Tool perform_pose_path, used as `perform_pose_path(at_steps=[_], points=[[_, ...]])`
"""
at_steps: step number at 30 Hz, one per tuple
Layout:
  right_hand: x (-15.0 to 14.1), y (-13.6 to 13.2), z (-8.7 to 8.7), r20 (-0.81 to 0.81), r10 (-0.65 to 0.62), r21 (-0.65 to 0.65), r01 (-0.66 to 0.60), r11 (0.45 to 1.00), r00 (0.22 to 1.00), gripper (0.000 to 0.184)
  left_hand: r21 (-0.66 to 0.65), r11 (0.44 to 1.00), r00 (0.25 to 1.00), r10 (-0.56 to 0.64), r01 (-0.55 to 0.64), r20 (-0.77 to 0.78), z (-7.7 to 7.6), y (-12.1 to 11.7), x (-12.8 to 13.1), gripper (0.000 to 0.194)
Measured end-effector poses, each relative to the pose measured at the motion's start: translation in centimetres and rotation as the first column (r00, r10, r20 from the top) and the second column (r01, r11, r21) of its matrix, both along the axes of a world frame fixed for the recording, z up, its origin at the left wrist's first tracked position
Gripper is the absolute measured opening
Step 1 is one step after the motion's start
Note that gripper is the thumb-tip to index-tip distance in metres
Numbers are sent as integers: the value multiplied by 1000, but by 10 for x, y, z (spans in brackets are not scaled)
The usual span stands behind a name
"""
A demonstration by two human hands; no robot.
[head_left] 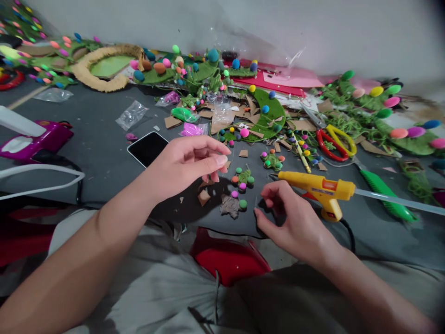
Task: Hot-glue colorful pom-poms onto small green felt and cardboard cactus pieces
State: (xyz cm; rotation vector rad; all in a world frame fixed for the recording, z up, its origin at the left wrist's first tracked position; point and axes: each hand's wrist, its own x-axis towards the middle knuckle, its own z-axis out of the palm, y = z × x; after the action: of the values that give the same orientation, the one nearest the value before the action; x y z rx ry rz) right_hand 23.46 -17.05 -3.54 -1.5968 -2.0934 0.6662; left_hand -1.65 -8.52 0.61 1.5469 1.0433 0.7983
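Observation:
My left hand [194, 162] hovers over the table, its fingers loosely curled and the thumb tip close to the index fingertip. I see nothing held in it. To the right, my right hand [288, 215] has thumb and index finger apart, with a fine thread-like strand near the tips. Between the hands lie a small green yarn-covered piece with coloured balls [244, 178] and a grey crumpled star-like piece [230, 205] with a green and a purple ball beside it. A yellow glue gun [313, 183] with a clear glue stick lies just beyond my right hand.
A phone [148, 148] lies behind my left wrist. Scissors [335, 141], a pencil [301, 153] and a green-handled cutter [385, 192] are to the right. Cardboard scraps, plastic bags and a green crescent [269, 116] fill the back. A purple tool [38, 139] stands left.

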Motion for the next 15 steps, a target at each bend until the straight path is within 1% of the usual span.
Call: perform_pose_path(at_steps=[3,6,11,13,15], points=[[0,-1,-1,-8,14,-33,-15,999,1000,29,-5,1000,1000,-5,5,-1,-4,2,-3,18],[-3,0,-1,-5,25,-54,-25,998,1000,26,-20,999,999,-35,35,3,-7,3,-5,25],[-8,4,0,-36,71,-46,-73,996,997,4,-11,996,996,-88,87,-11,-8,3,-5,26],[-11,4,0,-52,54,-41,-57,998,997,5,-23,996,996,-85,85,-14,-7,3,-5,27],[-14,5,-1,-63,12,-32,-14,999,998,8,-38,996,997,-81,80,-17,-7,4,-5,27]])
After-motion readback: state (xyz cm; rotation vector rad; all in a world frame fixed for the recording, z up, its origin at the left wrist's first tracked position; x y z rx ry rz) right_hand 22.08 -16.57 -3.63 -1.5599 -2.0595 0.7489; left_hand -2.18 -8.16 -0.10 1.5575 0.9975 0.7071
